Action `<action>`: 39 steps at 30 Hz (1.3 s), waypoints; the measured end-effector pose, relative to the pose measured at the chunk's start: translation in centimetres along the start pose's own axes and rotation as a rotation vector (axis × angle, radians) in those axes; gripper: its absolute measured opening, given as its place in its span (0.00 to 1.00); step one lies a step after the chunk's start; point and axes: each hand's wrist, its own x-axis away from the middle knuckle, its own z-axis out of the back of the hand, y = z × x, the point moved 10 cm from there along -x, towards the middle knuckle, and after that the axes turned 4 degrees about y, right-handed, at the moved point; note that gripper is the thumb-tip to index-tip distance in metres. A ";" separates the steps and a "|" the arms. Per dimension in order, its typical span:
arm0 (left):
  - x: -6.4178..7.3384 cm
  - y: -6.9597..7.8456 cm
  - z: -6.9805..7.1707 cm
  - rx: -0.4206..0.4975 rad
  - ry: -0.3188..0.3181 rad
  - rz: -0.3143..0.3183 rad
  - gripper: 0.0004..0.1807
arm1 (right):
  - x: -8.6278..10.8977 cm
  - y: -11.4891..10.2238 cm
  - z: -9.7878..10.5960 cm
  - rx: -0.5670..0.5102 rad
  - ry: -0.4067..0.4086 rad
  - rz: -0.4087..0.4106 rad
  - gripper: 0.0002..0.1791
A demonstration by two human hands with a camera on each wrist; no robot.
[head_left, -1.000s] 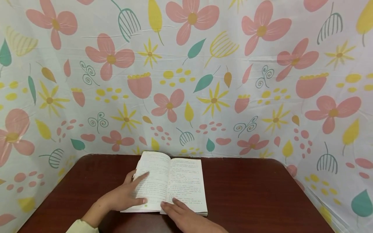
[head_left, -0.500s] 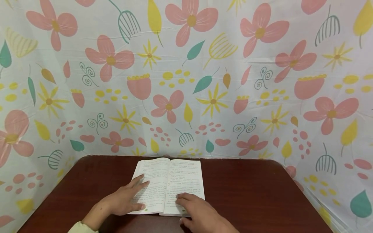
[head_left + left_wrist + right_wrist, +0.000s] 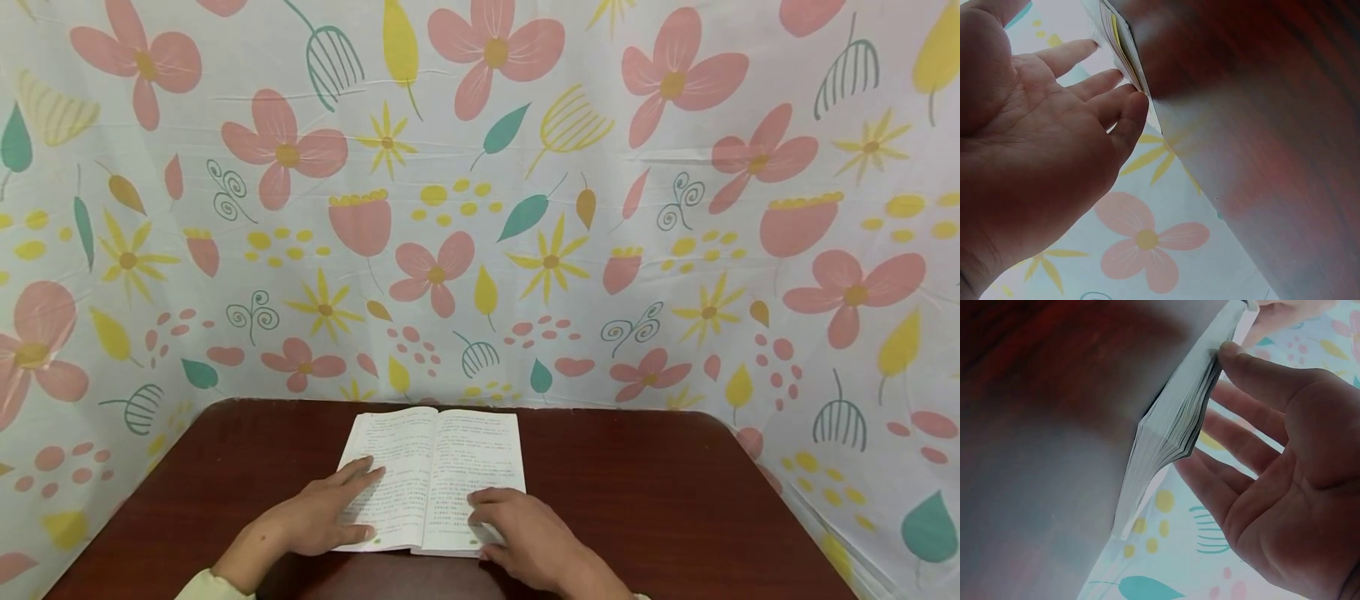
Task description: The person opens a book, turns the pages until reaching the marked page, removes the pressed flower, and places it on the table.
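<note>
An open book (image 3: pixel 408 475) with printed text lies on the table, its spine running away from me. My left hand (image 3: pixel 318 512) rests on the lower left page, fingers spread and thumb near the bottom edge. On the lower right part of the right page lies my right hand (image 3: pixel 528 537), fingers loosely bent. In the right wrist view, the right thumb (image 3: pixel 1232 353) touches the book's edge while the other fingers reach over the page side. The left wrist view shows the page edges of the book (image 3: pixel 1119 44) beside the left fingertips.
The dark reddish-brown table (image 3: pixel 645 492) stretches out on both sides of the book. Behind it and at its sides hangs a white cloth (image 3: pixel 480 317) printed with pink, yellow and teal flowers and leaves.
The raised left page has settled lower and flatter. My right hand has moved right from the book's middle fold to the right page's lower corner. The left hand has shifted only slightly.
</note>
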 end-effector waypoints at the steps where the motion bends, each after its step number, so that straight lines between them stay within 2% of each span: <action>1: 0.0 0.0 0.0 0.003 -0.003 0.002 0.43 | 0.0 0.0 0.1 -0.007 -0.001 0.007 0.13; 6: 0.0 0.1 -0.1 0.006 -0.016 0.006 0.43 | 0.1 -0.8 0.8 -0.024 0.043 0.116 0.07; 9: 0.0 0.1 0.0 -0.007 -0.017 0.003 0.43 | 0.1 -1.4 1.5 0.044 0.115 0.178 0.11; 14: 0.0 0.1 0.0 -0.014 -0.009 -0.013 0.43 | 0.2 -2.3 2.3 0.231 0.242 0.213 0.14; 16: -0.1 0.1 0.0 -0.028 -0.004 -0.028 0.43 | 0.2 -2.4 2.6 0.260 0.271 0.211 0.14; 18: -0.1 0.1 0.1 -0.025 -0.003 -0.035 0.43 | 0.1 -2.3 2.8 0.237 0.279 0.190 0.14; 20: -0.1 0.0 0.1 -0.038 -0.005 -0.040 0.44 | -0.1 -1.8 3.0 0.141 0.271 0.142 0.13; 23: -0.1 -0.1 0.0 -0.007 -0.016 -0.019 0.43 | -0.3 -0.7 3.1 -0.118 0.251 0.043 0.12; 25: -0.2 -0.1 -0.1 0.002 -0.026 -0.005 0.43 | -0.3 -0.1 3.3 -0.272 0.268 -0.018 0.13; 27: -0.1 -0.1 -0.2 0.028 -0.035 0.012 0.43 | -0.2 0.3 3.7 -0.323 0.330 -0.067 0.14; 30: -0.1 -0.2 -0.2 0.033 -0.035 0.018 0.43 | 0.2 1.3 4.4 -0.286 0.449 -0.189 0.12; 31: -0.1 -0.2 -0.2 0.033 -0.033 0.015 0.43 | 0.5 1.8 4.6 -0.282 0.481 -0.244 0.15; 33: -0.2 -0.2 -0.1 0.030 -0.020 0.005 0.43 | 0.9 2.9 4.4 -0.334 0.507 -0.361 0.33; 35: -0.3 -0.2 0.1 0.041 -0.001 -0.004 0.41 | 1.0 3.7 3.6 -0.498 0.483 -0.443 0.50; 37: -0.6 -0.2 0.3 0.057 0.021 -0.008 0.39 | 0.8 3.9 2.6 -0.705 0.434 -0.467 0.55; 39: -0.9 -0.3 0.6 0.098 0.051 0.013 0.38 | 0.3 3.2 1.6 -0.886 0.364 -0.430 0.50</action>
